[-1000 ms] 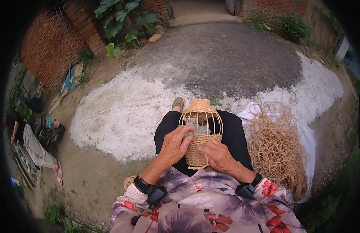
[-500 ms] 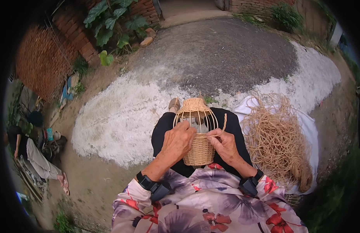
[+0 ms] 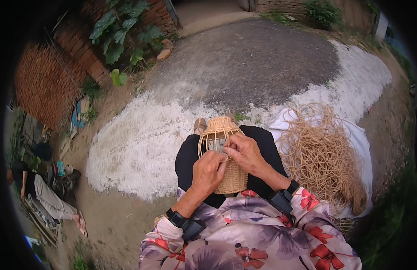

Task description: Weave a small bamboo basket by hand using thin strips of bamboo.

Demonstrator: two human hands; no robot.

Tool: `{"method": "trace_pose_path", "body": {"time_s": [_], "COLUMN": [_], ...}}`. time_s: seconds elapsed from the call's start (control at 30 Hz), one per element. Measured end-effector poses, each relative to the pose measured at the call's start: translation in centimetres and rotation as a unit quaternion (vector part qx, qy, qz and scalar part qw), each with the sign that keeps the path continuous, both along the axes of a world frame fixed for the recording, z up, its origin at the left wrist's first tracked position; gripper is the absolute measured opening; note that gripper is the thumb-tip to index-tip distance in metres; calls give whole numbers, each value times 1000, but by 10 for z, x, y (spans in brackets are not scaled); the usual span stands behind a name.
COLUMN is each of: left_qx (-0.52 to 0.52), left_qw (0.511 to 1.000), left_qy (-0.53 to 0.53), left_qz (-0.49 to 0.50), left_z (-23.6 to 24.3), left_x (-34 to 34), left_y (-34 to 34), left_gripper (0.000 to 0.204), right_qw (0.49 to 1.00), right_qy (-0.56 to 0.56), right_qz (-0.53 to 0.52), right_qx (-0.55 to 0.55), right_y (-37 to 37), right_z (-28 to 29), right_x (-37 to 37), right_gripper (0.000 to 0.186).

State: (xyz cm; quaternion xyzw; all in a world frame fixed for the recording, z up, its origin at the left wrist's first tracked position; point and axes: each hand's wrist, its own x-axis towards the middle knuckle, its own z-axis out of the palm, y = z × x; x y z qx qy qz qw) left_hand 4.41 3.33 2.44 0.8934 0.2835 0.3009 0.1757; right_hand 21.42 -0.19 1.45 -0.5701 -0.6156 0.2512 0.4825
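A small tan wicker basket (image 3: 233,180) stands between my knees, its lower body tightly woven. Bare upright ribs rise above that to a woven neck (image 3: 219,123), and something pale grey shows inside. My left hand (image 3: 208,170) is closed at the upper edge of the tight weave, on the left side. My right hand (image 3: 245,154) crosses over the right-hand ribs, thumb and fingers pinched at the gap. A short bit of cord shows between the two hands; my fingers hide most of it.
To the right, a tangled heap of tan cord (image 3: 323,157) lies on a white sheet (image 3: 364,157). White granular material (image 3: 127,148) and dark gravel (image 3: 253,54) cover the ground ahead. Another person (image 3: 48,195) is at the far left, near brick walls (image 3: 42,85) and leafy plants (image 3: 120,31).
My right hand has moved left and up from the basket's right side, over the ribs beside my left hand. The cord end that stuck up by it no longer shows. My left hand sits slightly lower.
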Motion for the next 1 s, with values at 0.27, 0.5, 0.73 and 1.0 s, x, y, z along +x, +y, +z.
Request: {"method": "trace_pose_path", "body": {"time_s": [0.27,0.5,0.73,1.0], "left_qx": [107,113,90,111], "left_qw": [994,988,974,959], "left_qy": [-13,103,183,229], "left_qz": [-4,-18,-96,-122], "left_z": [5,18,30,36], "left_x": [1,3,4,7], "left_y": [1,14,26,35], "left_gripper": [21,13,10,10], "right_qw": [994,998,992,983], "right_qy": [-100,4,-103,-133], "right_qz": [-20,-49,-5,-9], "right_qx": [25,43,73,123], "right_y": [7,-25,-32,-33], "right_z": [-10,3,-16,-20], "right_x": [3,6,-6,-6], "right_gripper": [20,15,21,24]}}
